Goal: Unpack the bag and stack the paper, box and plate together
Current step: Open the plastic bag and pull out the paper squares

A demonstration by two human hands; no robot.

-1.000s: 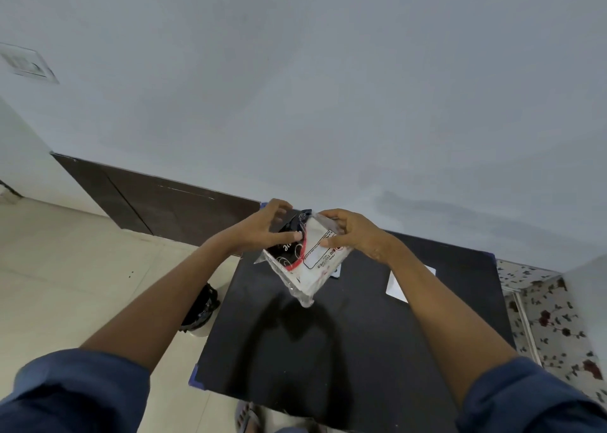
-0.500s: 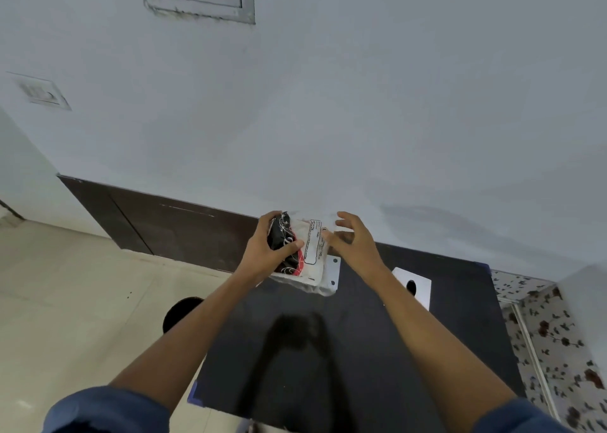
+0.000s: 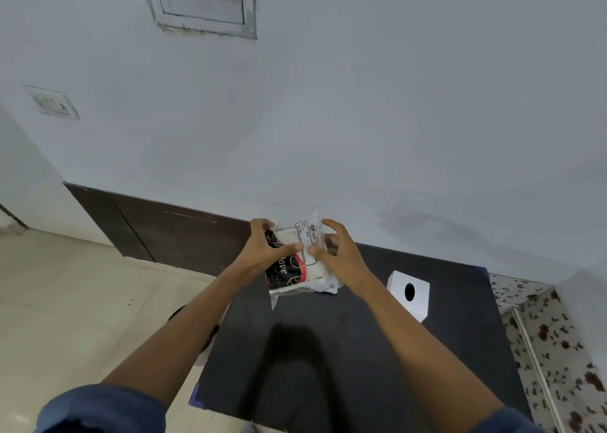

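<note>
One bag [image 3: 300,262] mid-frame – "ove" legible – both hands, left [image 3: 262,252] and right [image 3: 338,258], pinching it; one white box [image 3: 408,294] at right.

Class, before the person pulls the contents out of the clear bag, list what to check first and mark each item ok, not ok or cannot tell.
1. Left hand grips the clear bag: ok.
2. Right hand pinches the bag's upper part: ok.
3. Bag mouth open: cannot tell.
4. Contents still inside, nothing slipping out: ok.
5. Bare space on the black table below for stacking: ok.
6. White box on the table, clear of both hands: ok.
</note>
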